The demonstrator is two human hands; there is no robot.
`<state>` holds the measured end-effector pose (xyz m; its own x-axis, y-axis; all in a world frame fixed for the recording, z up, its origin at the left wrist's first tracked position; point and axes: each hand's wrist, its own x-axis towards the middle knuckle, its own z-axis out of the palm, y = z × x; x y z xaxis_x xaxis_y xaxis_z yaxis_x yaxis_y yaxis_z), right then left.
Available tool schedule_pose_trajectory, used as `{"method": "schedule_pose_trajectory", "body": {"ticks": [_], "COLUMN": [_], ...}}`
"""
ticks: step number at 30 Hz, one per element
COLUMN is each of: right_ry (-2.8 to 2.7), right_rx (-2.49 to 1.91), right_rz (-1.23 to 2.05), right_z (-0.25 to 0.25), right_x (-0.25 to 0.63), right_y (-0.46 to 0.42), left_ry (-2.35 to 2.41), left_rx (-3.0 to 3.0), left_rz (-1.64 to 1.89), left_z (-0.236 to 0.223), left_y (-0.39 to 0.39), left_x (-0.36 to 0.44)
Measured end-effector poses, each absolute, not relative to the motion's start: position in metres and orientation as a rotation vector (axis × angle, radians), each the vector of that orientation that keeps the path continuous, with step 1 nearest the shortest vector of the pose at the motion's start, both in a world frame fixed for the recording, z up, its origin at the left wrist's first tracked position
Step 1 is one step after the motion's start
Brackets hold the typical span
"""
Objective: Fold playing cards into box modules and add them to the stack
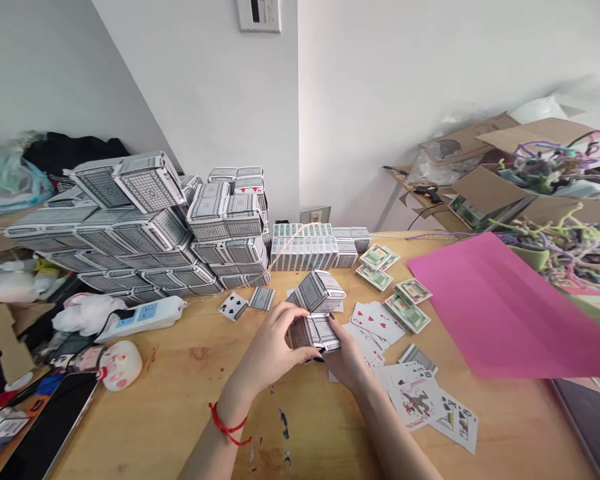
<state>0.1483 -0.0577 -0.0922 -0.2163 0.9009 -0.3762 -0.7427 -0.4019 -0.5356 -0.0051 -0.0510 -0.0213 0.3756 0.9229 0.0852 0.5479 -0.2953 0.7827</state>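
Observation:
Over the middle of the wooden table, my left hand and my right hand grip a small block of folded playing cards from either side. Its faces show the grey patterned card backs. Just behind it sits a larger folded-card block, tilted, and I cannot tell whether the two touch. Loose playing cards lie face up to the right of my hands, partly covered by the right one. Nearer me on that side are a joker and several fanned cards.
Stacked folded-card blocks rise at the back left. A row of card packs stands against the wall. Green-backed cards and a pink sheet lie right. A power strip and white round toy sit left.

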Motion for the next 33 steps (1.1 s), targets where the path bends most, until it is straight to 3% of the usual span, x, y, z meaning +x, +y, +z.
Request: {"method": "schedule_pose_trajectory", "body": {"ticks": [20,33], "right_ry": [-0.192,-0.428], "right_rx": [-0.810,-1.067], "right_rz": [1.862,1.844], "right_z": [-0.087,-0.068], "right_x": [0.144,0.157], "right_y": [-0.059,-0.046], "left_ry": [1.262,1.220], "left_rx": [2.024,2.440], "left_rz": [1.008,0.575], "left_z": [-0.034,-0.005], "left_y": [-0.075,-0.064], "left_x": [-0.005,-0.017]}}
